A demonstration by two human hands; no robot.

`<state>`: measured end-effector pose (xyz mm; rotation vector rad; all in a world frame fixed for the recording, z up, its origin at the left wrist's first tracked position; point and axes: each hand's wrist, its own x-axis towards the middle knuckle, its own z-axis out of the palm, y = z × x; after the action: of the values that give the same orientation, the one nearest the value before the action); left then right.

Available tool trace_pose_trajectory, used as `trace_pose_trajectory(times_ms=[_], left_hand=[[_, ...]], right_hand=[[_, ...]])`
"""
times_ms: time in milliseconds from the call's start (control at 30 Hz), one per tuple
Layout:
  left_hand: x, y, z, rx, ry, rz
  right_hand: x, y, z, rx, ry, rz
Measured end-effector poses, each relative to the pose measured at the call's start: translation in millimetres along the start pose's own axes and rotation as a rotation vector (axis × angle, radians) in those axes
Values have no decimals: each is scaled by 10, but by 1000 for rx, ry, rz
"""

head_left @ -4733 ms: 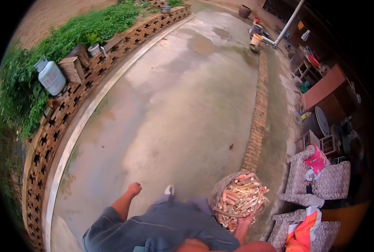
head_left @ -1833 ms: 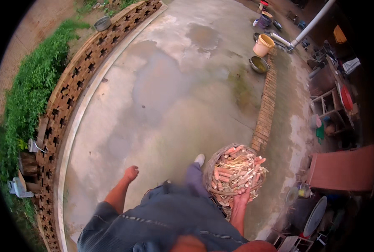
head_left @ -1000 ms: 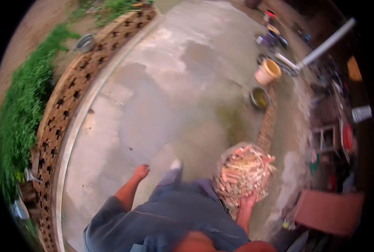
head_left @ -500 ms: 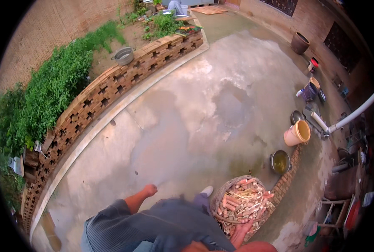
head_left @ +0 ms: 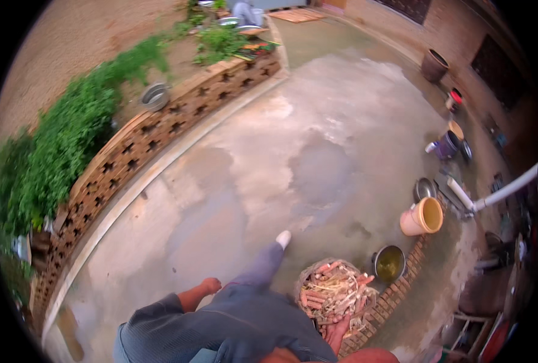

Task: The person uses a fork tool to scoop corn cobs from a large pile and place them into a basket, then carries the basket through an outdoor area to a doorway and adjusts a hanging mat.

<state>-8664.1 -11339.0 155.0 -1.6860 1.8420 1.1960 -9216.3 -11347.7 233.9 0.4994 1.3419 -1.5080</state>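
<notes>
A round wicker basket (head_left: 299,287) hangs at my right side, filled with reddish and pale pieces that look like bare corn cobs (head_left: 324,296), with dry straw-coloured strips among them. My right hand (head_left: 338,327) is closed on the basket's near edge; the cobs and the hand itself partly hide the grip. Away from it, my left hand (head_left: 209,285) hangs in front of my body with its fingers curled in, and nothing shows in it. My foot in a pale shoe (head_left: 283,239) is stretched out ahead on the wet concrete.
Right of the basket stand a dark pot of yellowish liquid (head_left: 390,263), an orange bucket (head_left: 421,216) and a metal bowl (head_left: 425,189), near a brick strip (head_left: 382,311). A pierced brick wall (head_left: 137,153) edges the planted bed on the left.
My leg has swung forward, and the view has moved ahead over the yard. The pot and bucket now appear closer to the basket. My right hand keeps hold of the basket.
</notes>
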Motion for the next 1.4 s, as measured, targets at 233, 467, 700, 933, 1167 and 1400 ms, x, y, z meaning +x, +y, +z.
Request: trace_pose_trajectory(times_ms=[233,467,700,933,1167,1400], left_hand=[[1580,187,-1453,-359,43,-187],[2852,793,-3104,-563,128,-236],[3758,1417,-4122,-648,113,-269],[3950,2508,-4574,-865,61,-421],[4599,3146,-4727,-830,76,-348],[5852,3598,-5187,-34,-133,-130]], right_hand=[[476,-636,1557,-17,64,-107],[872,-1521,2708,103,-18,-245],[1825,-1947,3926,18,-22,-159],[2941,-2887,4993,-33,-44,-103],[3563,-3500,5981,-110,-73,-40],[4492,-3972,6611,-42,-14,39]])
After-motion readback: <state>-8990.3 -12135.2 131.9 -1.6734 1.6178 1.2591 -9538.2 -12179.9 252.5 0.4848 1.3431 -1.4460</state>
